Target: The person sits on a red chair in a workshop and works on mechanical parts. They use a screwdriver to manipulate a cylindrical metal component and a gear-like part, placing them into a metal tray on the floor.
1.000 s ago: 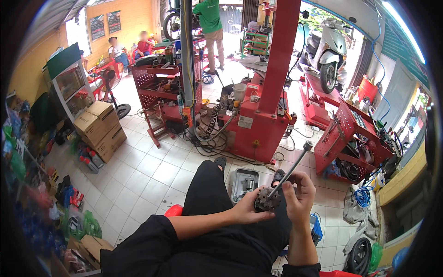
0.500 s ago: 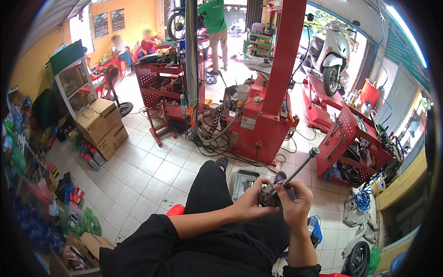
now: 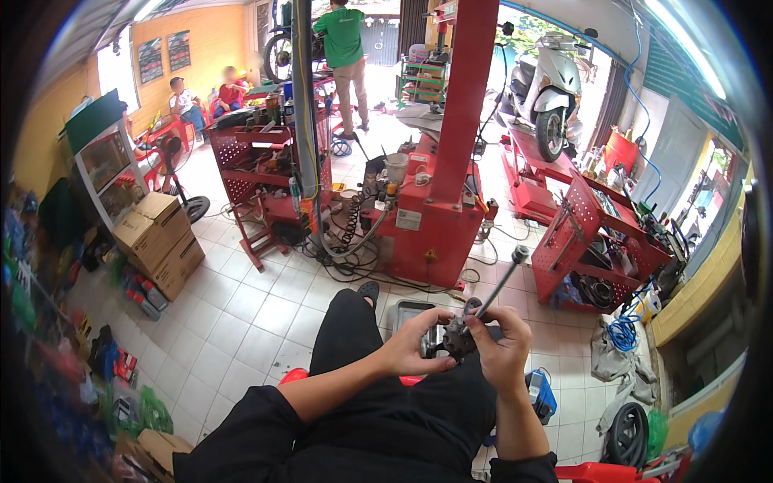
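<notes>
I hold a dark, toothed round metal part (image 3: 457, 338) in front of my lap. My left hand (image 3: 416, 346) is closed on its left side, thumb low and fingers curled over the top. My right hand (image 3: 501, 346) grips a long steel rod (image 3: 502, 286) at the part's right side; the rod slants up and right to a thicker round end, and its lower end meets the part, though the exact join is hidden by my fingers. A metal tray (image 3: 409, 310) lies on the floor beyond my hands, partly hidden by them.
Red lift post (image 3: 431, 241) and tool carts (image 3: 254, 181) stand ahead; another cart (image 3: 568, 249) is right. Cardboard boxes (image 3: 159, 237) sit left. A scooter (image 3: 546, 97) is raised back right. A green-shirted person (image 3: 342, 60) works at a motorbike; seated people (image 3: 229, 95) are back left.
The camera view has shifted, moving the scene left. My fingers have shifted around the metal part, with my left hand now more over its left side. The rod stands slightly steeper.
</notes>
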Motion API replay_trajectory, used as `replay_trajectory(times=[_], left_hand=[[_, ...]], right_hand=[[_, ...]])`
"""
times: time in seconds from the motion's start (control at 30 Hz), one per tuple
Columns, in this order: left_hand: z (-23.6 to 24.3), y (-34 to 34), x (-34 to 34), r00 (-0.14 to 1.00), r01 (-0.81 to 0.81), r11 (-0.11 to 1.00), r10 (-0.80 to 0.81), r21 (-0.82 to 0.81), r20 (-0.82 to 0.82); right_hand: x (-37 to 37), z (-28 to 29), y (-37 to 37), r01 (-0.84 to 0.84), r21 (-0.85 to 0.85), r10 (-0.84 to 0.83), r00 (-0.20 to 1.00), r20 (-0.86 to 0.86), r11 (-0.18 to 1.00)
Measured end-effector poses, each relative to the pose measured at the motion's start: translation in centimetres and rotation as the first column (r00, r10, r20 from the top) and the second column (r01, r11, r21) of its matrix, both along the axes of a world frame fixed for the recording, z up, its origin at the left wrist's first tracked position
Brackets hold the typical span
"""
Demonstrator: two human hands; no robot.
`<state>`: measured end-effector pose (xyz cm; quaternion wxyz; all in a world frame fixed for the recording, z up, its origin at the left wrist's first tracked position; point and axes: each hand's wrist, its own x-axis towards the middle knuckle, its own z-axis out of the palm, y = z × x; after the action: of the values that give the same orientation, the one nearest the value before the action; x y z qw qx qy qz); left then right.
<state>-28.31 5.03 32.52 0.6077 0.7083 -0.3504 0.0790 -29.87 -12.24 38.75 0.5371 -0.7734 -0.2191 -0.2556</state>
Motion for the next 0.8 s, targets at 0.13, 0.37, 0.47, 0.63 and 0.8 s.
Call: replay_trajectory(times=[0.13, 0.37, 0.47, 0.63, 0.8], left_hand=[[0.3, -0.7, -0.7, 0.997, 0.054, 0.997, -0.050, 0.053, -0.063], [0.0, -1.8, -1.3, 0.923, 0.067, 0.981, -0.129, -0.180, -0.363], [-0.7, -1.1, -0.3, 0.992, -0.061, 0.997, 0.056, -0.039, -0.110], [-0.5, -0.5, 0.0, 0.990, 0.048, 0.998, -0.053, -0.044, -0.127], [-0.3, -1.0, -0.2, 0.989, 0.055, 0.992, -0.069, -0.114, -0.129]], right_hand=[[-0.2, 0.3, 0.2, -0.038, -0.007, 0.038, 0.999, -0.002, 0.999], [-0.4, 0.6, -0.2, -0.052, -0.103, 0.060, 0.995, 0.081, 0.993], [-0.4, 0.8, -0.4, -0.050, -0.092, 0.055, 0.997, 0.055, 0.995], [-0.2, 0.8, -0.5, -0.043, -0.080, 0.051, 0.994, 0.094, 0.996], [0.0, 0.5, -0.6, -0.029, -0.086, 0.035, 0.997, 0.076, 0.996]])
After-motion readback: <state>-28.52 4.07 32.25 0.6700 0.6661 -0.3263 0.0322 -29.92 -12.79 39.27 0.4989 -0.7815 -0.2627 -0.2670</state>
